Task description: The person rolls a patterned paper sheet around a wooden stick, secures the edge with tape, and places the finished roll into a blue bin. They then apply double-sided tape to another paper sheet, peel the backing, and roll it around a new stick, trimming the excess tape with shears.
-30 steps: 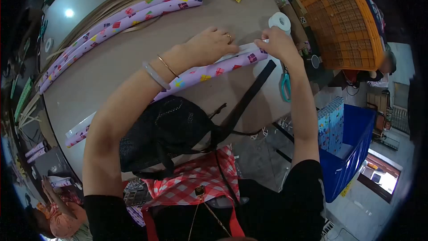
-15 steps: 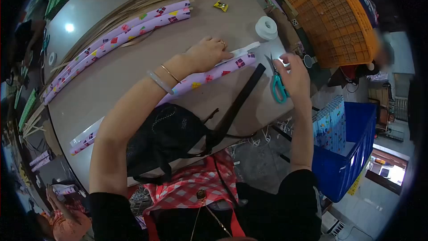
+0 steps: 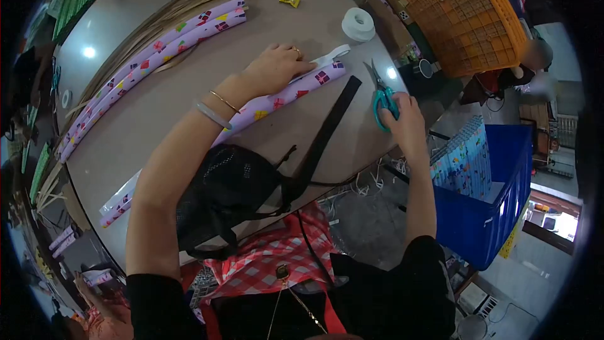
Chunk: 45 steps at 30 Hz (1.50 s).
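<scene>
The scissors [image 3: 381,96] are now taken up: the right hand [image 3: 402,124] is closed around the teal handles, the grip tight, the blades pointed away from the body and seemingly together. Half a second ago that hand was only spread over them, and a second ago it was up at the far end of the wrapped tube [image 3: 296,93], pinching the tape there. Whether the scissors are lifted off the tabletop [image 3: 176,82] or still resting on it cannot be told.

No change on the other side. The left hand [image 3: 274,66] is kept flat on the tube near its far end, fingers stretched out and pressing rather than closed around it, just as before. The tube lies slantwise across the tabletop under that hand and forearm, with a white tape strip [image 3: 330,56] stuck along its far end, just beside the fingertips. The scissors are held near that end but apart from it.

Between tube and scissors a black strap [image 3: 327,132] is laid out, running back to a black mesh bag [image 3: 226,189] at the near edge. Further off, a tape roll [image 3: 358,24] sits beyond the tube's tip, and two more wrapped tubes [image 3: 157,44] lie side by side across the far tabletop. An orange crate [image 3: 465,12] is seen beyond the right edge, and a blue bin [image 3: 497,214] stands below it.
</scene>
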Available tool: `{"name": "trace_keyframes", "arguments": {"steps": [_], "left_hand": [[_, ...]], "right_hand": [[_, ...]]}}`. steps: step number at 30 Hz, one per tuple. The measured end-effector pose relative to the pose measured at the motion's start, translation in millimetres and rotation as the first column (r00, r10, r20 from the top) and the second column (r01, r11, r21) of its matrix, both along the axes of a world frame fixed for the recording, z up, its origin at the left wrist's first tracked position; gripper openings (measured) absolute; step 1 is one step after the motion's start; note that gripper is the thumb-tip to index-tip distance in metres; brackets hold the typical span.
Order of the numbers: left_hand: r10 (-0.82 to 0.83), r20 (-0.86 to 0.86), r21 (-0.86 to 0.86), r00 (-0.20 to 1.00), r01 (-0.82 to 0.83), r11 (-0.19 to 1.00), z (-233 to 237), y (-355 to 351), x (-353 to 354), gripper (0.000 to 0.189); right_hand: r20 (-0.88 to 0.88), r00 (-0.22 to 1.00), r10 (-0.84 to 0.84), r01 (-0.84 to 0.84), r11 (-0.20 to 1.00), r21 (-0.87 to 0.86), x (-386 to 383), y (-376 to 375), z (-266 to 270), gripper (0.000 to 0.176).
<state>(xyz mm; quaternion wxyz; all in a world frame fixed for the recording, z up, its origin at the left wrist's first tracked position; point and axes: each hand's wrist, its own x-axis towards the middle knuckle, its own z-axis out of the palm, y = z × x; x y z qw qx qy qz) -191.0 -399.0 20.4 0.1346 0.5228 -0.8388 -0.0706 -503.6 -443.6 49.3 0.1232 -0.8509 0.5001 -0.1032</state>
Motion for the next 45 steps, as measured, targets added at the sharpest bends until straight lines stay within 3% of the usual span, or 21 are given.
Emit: {"name": "trace_keyframes", "arguments": {"steps": [2, 4, 6, 7, 8, 10, 12, 14, 15, 17, 25, 27, 30, 36, 38, 45], "left_hand": [[-0.014, 0.032, -0.028, 0.999, 0.015, 1.000, 0, -1, 1, 0.036], [-0.028, 0.035, -0.032, 0.999, 0.029, 0.999, 1, -1, 4, 0.035], [-0.039, 0.036, -0.034, 0.999, 0.040, 0.999, 0, 1, 6, 0.035], [-0.051, 0.044, -0.051, 0.998, 0.053, 0.997, -2, 1, 7, 0.035], [-0.065, 0.052, -0.068, 0.997, 0.068, 0.995, -3, 1, 8, 0.034], [-0.065, 0.059, -0.055, 0.996, 0.068, 0.996, -2, 0, 8, 0.034], [-0.065, 0.067, -0.044, 0.996, 0.068, 0.997, 3, -1, 7, 0.033], [-0.069, 0.136, -0.014, 0.988, 0.072, 0.997, 7, -1, 4, 0.032], [-0.064, 0.135, -0.017, 0.989, 0.067, 0.998, 10, -1, 2, 0.032], [-0.058, 0.193, 0.030, 0.979, 0.053, 0.998, 14, -1, -1, 0.030], [-0.042, 0.187, -0.015, 0.981, 0.045, 0.999, 5, -1, -1, 0.029], [-0.045, 0.190, -0.032, 0.981, 0.052, 0.998, 5, -1, -1, 0.029], [-0.044, 0.182, -0.059, 0.982, 0.055, 0.997, 6, -1, -1, 0.028], [-0.083, 0.224, -0.089, 0.971, 0.105, 0.990, 2, 1, 1, 0.028], [-0.058, 0.175, -0.180, 0.983, 0.090, 0.980, -4, 1, 0, 0.028], [-0.043, 0.192, -0.138, 0.980, 0.070, 0.988, -4, 2, -1, 0.029]], "right_hand": [[0.048, 0.998, -0.039, 0.034, 0.995, 0.091, -3, -6, 2, 0.037], [0.103, 0.994, -0.026, 0.019, 0.997, 0.073, -7, -11, 12, 0.040], [0.381, 0.919, -0.107, -0.031, 0.941, 0.338, -9, -17, 18, 0.048], [0.306, 0.952, 0.001, -0.077, 0.968, 0.237, -1, -16, 37, 0.050], [0.303, 0.953, 0.005, -0.080, 0.968, 0.237, 7, -17, 53, 0.050], [0.125, 0.950, 0.286, -0.309, 0.920, 0.240, 21, -22, 74, 0.047], [0.140, 0.925, 0.354, -0.378, 0.898, 0.225, 27, -38, 73, 0.048], [0.010, 0.884, 0.467, -0.440, 0.824, 0.357, 36, -52, 82, 0.050], [0.037, 0.870, 0.491, -0.469, 0.805, 0.364, 43, -56, 85, 0.049], [-0.115, 0.922, 0.370, -0.275, 0.834, 0.478, 54, -62, 99, 0.049], [-0.051, 0.832, 0.552, -0.374, 0.627, 0.683, 85, -111, 99, 0.032], [-0.108, 0.818, 0.566, -0.350, 0.637, 0.687, 95, -119, 98, 0.030], [-0.241, 0.826, 0.510, -0.163, 0.625, 0.764, 111, -124, 105, 0.028], [-0.332, 0.767, 0.548, -0.139, 0.648, 0.749, 130, -125, 103, 0.028], [-0.344, 0.760, 0.551, -0.124, 0.644, 0.755, 133, -126, 103, 0.028], [-0.420, 0.717, 0.556, -0.124, 0.695, 0.709, 132, -122, 100, 0.036]]}}
